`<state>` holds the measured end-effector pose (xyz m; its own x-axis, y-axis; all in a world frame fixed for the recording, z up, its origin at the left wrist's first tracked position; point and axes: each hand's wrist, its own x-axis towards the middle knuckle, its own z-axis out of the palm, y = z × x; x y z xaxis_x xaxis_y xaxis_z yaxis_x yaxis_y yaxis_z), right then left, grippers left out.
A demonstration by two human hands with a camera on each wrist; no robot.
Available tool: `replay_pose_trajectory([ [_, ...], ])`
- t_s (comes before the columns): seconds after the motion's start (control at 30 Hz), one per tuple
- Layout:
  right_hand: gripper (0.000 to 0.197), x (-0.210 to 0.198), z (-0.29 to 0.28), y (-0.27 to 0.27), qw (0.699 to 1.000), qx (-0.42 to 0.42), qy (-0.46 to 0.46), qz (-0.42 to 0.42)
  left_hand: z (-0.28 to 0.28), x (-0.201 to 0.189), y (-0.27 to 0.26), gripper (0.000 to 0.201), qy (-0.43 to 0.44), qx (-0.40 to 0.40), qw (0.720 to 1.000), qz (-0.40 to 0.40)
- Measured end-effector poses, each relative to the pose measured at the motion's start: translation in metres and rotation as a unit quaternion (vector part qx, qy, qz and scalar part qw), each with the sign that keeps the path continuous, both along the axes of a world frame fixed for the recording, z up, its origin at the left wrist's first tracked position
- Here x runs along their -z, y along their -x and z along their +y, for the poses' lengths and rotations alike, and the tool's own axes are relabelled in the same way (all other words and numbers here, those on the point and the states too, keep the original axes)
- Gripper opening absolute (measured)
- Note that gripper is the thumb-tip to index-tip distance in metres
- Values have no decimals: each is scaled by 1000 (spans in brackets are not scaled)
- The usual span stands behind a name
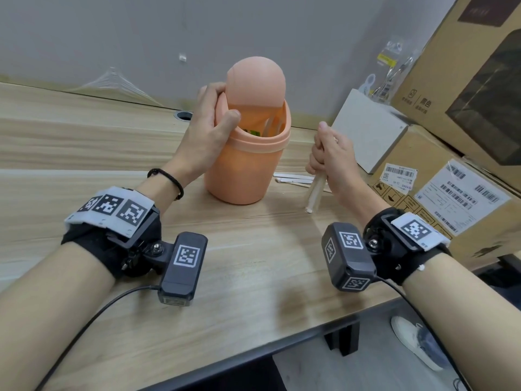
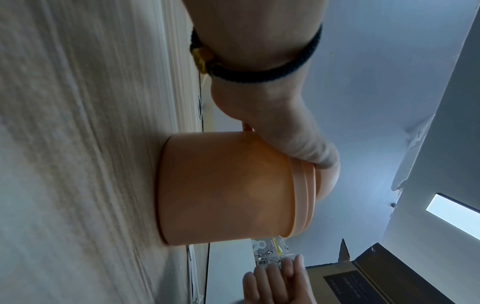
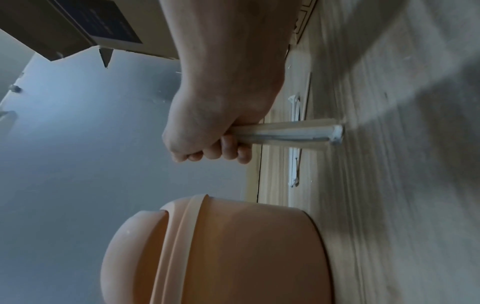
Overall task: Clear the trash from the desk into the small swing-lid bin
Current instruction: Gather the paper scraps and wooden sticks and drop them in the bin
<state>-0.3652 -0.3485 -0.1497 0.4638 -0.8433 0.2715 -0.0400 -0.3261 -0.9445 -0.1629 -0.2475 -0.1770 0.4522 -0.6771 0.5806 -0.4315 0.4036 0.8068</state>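
A small orange swing-lid bin (image 1: 245, 170) stands at the middle of the wooden desk (image 1: 84, 153). My left hand (image 1: 218, 108) grips its rim from the left, and the thumb presses the domed lid (image 1: 256, 80) tilted inward, so green trash shows inside. The left wrist view shows the same bin (image 2: 226, 189) with that hand (image 2: 285, 142) on its top edge. Right of the bin, my right hand (image 1: 324, 153) grips a bundle of paper-wrapped chopsticks (image 1: 314, 193) upright in a fist, the lower end (image 3: 336, 134) touching the desk. More wrapped sticks (image 1: 293, 179) lie flat behind them.
A white box (image 1: 369, 131) and labelled cardboard cartons (image 1: 451, 198) crowd the desk's right side, with a big carton (image 1: 465, 80) behind them. A cable hole (image 1: 183, 115) sits left of the bin. Plastic film (image 1: 118, 83) lies at the back wall. The desk's front edge (image 1: 253, 359) runs diagonally.
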Motion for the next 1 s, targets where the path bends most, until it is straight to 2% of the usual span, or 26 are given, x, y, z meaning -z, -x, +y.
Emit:
replay_pose_trajectory([
  [0.17, 37, 6, -3, 1, 998, 36, 29, 43, 1, 0, 0, 40, -3, 0, 1000, -3],
  [0.4, 43, 19, 0, 8, 990, 28, 73, 114, 2, -1, 3, 43, -4, -3, 1000, -2],
  [0.53, 47, 17, -3, 16, 971, 69, 102, 207, 1, 0, 1, 40, 1, -4, 1000, -3],
  [0.63, 48, 12, -2, 20, 942, 108, 152, 277, 1, 0, 0, 36, -2, 0, 1000, -6],
  [0.77, 61, 12, -5, 22, 921, 122, 183, 320, 1, 0, 0, 37, -6, 2, 1000, -6],
  [0.87, 63, 7, -4, 20, 924, 119, 184, 312, 1, 0, 0, 44, -2, -2, 1000, -8],
  [1.0, 56, -12, 5, 12, 949, 130, 186, 218, 0, 1, -1, 48, 0, -3, 1000, -9],
])
